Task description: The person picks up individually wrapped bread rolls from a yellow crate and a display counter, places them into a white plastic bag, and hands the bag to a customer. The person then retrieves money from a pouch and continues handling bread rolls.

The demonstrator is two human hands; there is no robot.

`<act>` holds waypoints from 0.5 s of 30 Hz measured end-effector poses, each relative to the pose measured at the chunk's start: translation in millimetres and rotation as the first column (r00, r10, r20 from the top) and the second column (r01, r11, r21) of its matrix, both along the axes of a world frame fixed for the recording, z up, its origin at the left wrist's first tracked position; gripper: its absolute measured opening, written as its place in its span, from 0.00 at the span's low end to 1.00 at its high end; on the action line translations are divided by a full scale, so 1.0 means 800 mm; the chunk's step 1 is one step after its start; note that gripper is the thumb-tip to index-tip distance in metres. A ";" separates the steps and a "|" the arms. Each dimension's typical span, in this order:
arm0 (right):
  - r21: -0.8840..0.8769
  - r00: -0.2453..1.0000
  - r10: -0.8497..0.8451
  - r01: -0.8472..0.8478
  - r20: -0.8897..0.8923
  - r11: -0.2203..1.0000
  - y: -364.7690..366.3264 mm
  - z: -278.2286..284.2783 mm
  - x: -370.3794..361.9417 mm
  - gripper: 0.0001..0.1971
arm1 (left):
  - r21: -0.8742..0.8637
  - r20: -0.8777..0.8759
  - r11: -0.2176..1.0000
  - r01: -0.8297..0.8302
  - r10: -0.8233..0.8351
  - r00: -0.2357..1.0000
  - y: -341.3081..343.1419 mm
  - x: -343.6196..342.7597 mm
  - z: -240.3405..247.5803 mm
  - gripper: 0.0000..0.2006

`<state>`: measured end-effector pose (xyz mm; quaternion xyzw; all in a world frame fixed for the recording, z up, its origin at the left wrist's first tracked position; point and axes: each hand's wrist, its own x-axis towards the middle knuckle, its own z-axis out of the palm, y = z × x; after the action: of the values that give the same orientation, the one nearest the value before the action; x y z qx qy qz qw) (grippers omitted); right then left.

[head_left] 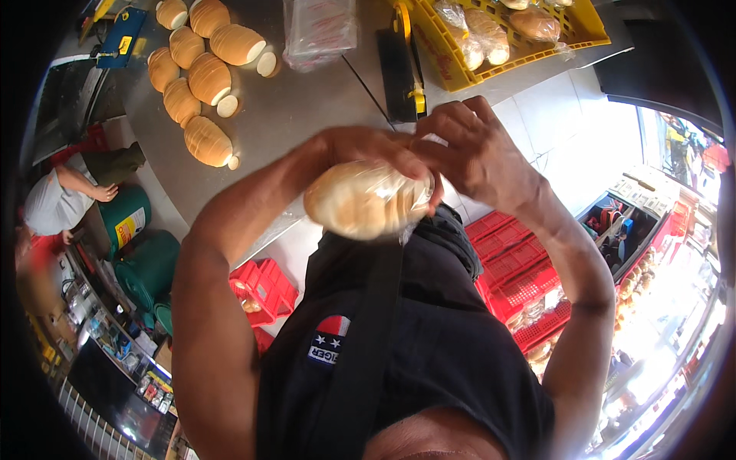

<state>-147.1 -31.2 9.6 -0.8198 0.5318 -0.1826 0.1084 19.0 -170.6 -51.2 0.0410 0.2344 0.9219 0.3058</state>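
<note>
A sliced loaf in a clear plastic bag hangs in front of my body, near the table's edge. My left hand is closed round the gathered neck end of the bag, with the loaf below it. Right beside it, my right hand has its fingers curled and pinched together at the bag's neck; the plastic between them is mostly hidden. Both hands are slightly blurred. Just beyond them on the table stands a black and yellow device, which looks like a bag-neck tape sealer.
Several unbagged loaves with cut end slices lie on the metal table, at left. A stack of clear bags lies beyond. A yellow crate holds bagged bread. Red crates stand below; another person is at far left.
</note>
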 end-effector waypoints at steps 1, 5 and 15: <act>0.089 1.000 0.005 -0.006 0.021 0.996 -0.010 -0.009 -0.008 0.14 | -0.516 -0.070 0.857 -0.016 -0.024 0.997 -0.012 -0.007 0.007 0.23; 0.122 0.983 -0.127 0.111 0.132 0.986 -0.033 -0.094 -0.043 0.08 | -0.868 -0.060 -0.478 -0.133 -0.164 0.985 -0.020 -0.035 0.015 0.23; 0.532 0.753 -0.590 0.385 0.291 0.754 -0.029 -0.199 -0.054 0.13 | -0.628 -0.171 -0.762 -0.156 -0.061 0.983 -0.003 -0.055 -0.119 0.23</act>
<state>-190.7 -54.4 -149.5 -0.5360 0.7199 -0.2611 0.3553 -25.1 -173.1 -146.4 -0.2351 0.9632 0.1131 0.0642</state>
